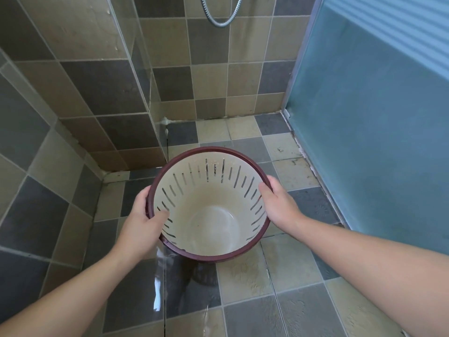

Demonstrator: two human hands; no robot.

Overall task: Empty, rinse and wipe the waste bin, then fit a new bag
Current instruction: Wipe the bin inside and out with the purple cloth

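Your two hands carry the waste bin [209,207] between them, mouth tipped up toward you, above the tiled floor [286,271] of a shower corner. Your left hand [143,217] clamps the rim on the bin's left side: thumb hooked over the edge onto the inner wall, fingers curled round the outside, mostly hidden behind the rim. Your right hand [277,203] grips the opposite side of the rim, thumb lying inside along the wall, fingers wrapped over the outside. Both forearms reach in from the bottom corners of the view.

Writing: no brand, label or lettering readable on the bin or anywhere around it.

The bin: round, tapering to a smaller base. Dark maroon rim band and outer shell; cream inner wall. Narrow vertical slots ring the upper wall, alternating long and short. Nothing lies inside it. The floor of the bin looks glossy, with a pale curved line near its right edge; you cannot tell whether that is water or a moulded ridge. Small dark specks on the inner wall near the lower left rim.

Surroundings: beige and grey tiles on walls and floor, wet sheen on the floor below the bin. A metal shower hose [222,14] loops at the top. A frosted blue glass door [369,132] stands at right
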